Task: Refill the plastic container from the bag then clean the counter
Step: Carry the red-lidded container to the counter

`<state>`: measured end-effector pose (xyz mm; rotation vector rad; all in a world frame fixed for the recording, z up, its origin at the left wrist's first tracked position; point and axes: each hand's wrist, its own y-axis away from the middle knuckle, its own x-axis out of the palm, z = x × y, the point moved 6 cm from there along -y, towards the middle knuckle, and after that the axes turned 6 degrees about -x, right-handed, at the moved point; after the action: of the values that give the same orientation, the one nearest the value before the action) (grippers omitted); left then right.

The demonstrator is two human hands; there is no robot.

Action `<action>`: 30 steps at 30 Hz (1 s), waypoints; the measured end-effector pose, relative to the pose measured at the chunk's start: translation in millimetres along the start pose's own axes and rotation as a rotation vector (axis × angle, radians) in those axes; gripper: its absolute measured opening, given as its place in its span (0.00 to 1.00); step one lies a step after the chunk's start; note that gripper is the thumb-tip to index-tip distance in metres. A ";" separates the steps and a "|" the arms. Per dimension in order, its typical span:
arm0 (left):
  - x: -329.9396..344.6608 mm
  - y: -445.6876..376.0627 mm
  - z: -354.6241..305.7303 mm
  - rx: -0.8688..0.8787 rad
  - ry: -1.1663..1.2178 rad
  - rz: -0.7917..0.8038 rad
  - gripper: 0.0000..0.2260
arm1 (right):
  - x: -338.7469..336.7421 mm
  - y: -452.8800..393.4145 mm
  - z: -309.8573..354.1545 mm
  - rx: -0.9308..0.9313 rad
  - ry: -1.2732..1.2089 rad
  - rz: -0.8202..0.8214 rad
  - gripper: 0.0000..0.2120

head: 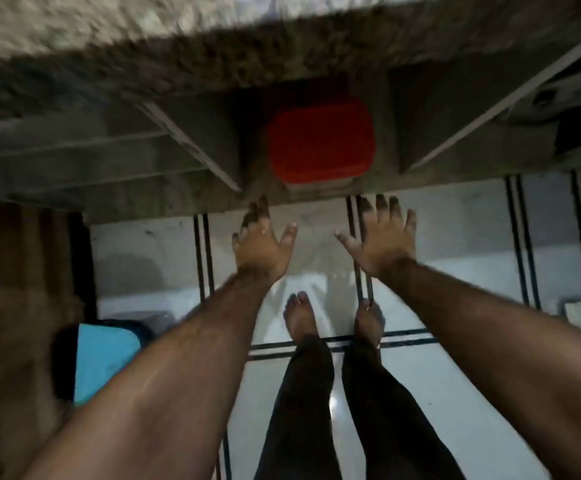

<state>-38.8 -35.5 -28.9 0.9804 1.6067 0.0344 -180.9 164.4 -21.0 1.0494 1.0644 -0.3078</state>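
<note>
Left hand (260, 249) and right hand (384, 241), fingers spread and empty, near red-lidded rectangular plastic container (320, 143) under speckled stone tabletop (178, 60).

Brightness: dim overall, dark under the bench (115, 39)
Glare: pale sheen on the floor tiles (316, 285) near the feet
Shadows: fingertips of both hands darken toward the shelf opening
Blur: strong motion smear on the bench edge and red container (320, 143)
Distortion: wide-angle bending at the frame edges
</note>
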 end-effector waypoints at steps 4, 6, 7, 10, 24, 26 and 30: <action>53.5 -85.8 4.0 -0.143 0.342 0.036 0.41 | 33.5 -96.8 -26.9 0.162 -0.439 -0.062 0.52; 73.2 -138.5 -4.0 -0.210 0.515 0.029 0.38 | 46.6 -154.2 -41.3 0.245 -0.778 -0.153 0.58; 78.8 -163.5 -5.6 -0.265 0.611 0.014 0.38 | 51.2 -182.1 -50.6 0.282 -0.950 -0.197 0.61; 88.6 -209.7 -18.9 -0.337 0.872 0.177 0.37 | 52.6 -235.7 -63.0 0.318 -1.348 -0.121 0.59; 68.7 -64.5 34.6 -0.578 0.985 0.445 0.16 | 49.0 -74.0 -52.5 0.389 -1.457 0.224 0.18; 41.8 -5.7 38.3 -0.559 0.986 0.478 0.23 | 33.2 -20.9 -50.2 0.390 -1.481 0.286 0.12; -27.0 90.5 31.1 -0.537 0.948 0.441 0.40 | -4.9 76.4 -57.2 0.445 -1.519 0.294 0.15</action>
<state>36.5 -8.0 29.9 0.9036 1.9955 1.3312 -165.2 249.1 20.5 0.9648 -0.5408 -0.9185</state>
